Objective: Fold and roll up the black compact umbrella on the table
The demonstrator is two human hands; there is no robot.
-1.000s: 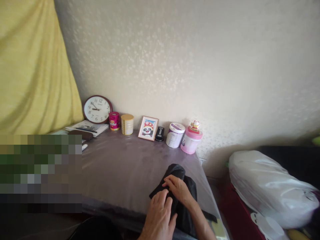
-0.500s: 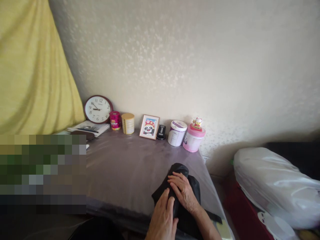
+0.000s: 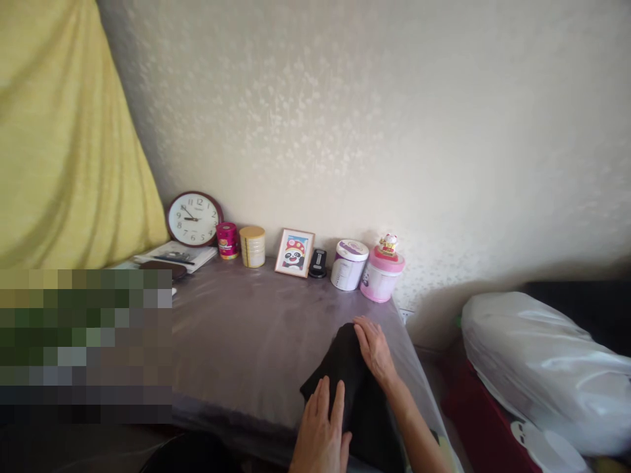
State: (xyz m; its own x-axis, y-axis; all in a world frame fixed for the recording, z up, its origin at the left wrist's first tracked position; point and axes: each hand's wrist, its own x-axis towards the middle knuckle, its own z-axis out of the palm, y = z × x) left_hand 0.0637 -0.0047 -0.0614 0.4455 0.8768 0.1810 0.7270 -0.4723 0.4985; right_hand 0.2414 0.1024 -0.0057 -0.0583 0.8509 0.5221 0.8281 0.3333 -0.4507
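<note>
A piece of black cloth (image 3: 340, 371), its exact kind unclear, lies at the front right of the table. My left hand (image 3: 320, 427) rests on its near part with fingers stretched out and slightly apart. At the cloth's far right edge is my right hand (image 3: 375, 348), fingers extended and laid flat over the edge. The cloth runs down towards me between both forearms, and its near end leaves the bottom of the view.
Along the wall stand a clock (image 3: 194, 219), a pink tin (image 3: 227, 241), a yellow-lidded can (image 3: 253, 247), a framed panda picture (image 3: 294, 252), a purple-white tub (image 3: 349, 265) and a pink tub (image 3: 382, 276) with a cat figurine. A white plastic bag (image 3: 537, 355) lies right of the table.
My right hand has slid right and slightly away from me, from the cloth's middle to its far right edge. The cloth's top looks flatter. My left hand has barely moved.
</note>
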